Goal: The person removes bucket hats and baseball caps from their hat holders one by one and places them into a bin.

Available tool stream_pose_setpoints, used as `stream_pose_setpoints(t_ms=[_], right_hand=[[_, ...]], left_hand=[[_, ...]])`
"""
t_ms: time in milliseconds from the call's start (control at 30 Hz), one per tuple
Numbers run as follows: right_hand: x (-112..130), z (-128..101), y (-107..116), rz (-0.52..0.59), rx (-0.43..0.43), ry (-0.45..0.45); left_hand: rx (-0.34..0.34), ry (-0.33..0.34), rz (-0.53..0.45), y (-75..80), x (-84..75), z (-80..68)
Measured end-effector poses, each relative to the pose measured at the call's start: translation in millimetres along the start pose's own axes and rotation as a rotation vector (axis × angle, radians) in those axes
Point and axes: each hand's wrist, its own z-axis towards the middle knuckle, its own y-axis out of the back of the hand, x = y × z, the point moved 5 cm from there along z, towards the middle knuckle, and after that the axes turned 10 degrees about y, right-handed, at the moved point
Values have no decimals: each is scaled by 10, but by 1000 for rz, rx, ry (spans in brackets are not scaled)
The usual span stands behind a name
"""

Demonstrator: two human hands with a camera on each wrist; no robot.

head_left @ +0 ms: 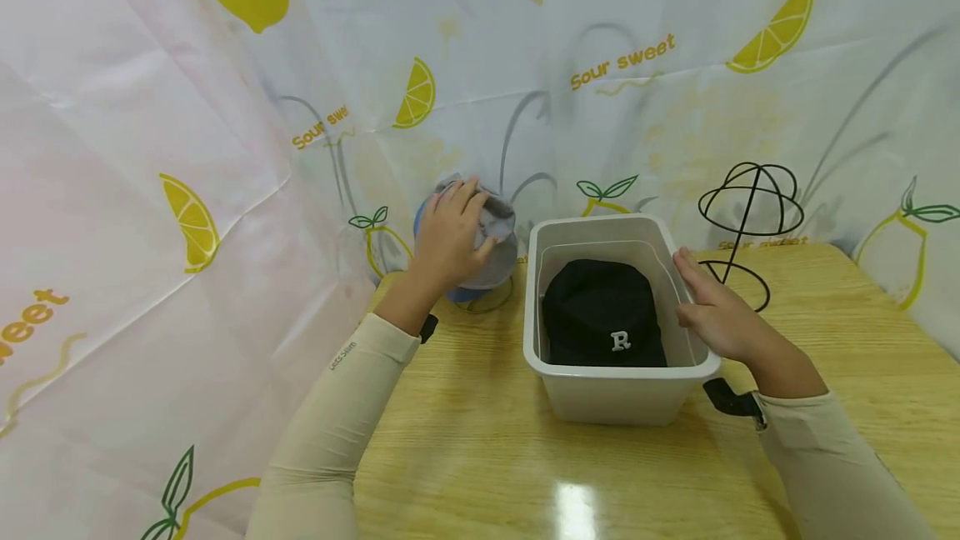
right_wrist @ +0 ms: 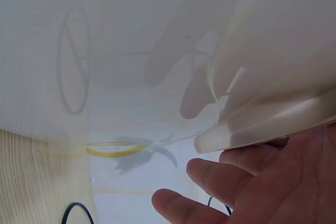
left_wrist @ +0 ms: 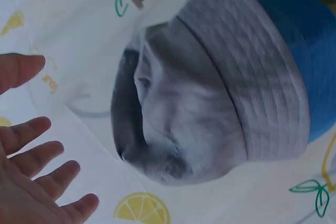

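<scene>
A grey bucket hat [left_wrist: 189,93] sits on top of a blue hat [left_wrist: 299,40] at the back left, above a thin wire base. My left hand [head_left: 452,232] reaches over the grey hat with fingers spread; in the left wrist view the fingertips [left_wrist: 68,169] are apart from the fabric. With my right hand [head_left: 716,315] I hold the right rim of a white plastic bin [head_left: 615,398], thumb over the edge and fingers [right_wrist: 220,179] below the rim on the outside. Inside the bin lies a black cap [head_left: 600,307] with a white letter R on it.
A black wire hat stand [head_left: 742,227], bare of any hat, stands behind the bin on the right. The wooden table [head_left: 465,440] meets a lemon-print curtain [head_left: 480,23] at the back and left.
</scene>
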Motion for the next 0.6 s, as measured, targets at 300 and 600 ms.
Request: stream_pose_setpoints(t_ms=[300,600], right_hand=[[32,-9,41,11,-16,4],[-10,-15,-14,26,-17,-3]], left_hand=[[-113,10,63,142,156,239],[-43,88,114,119,324,386]])
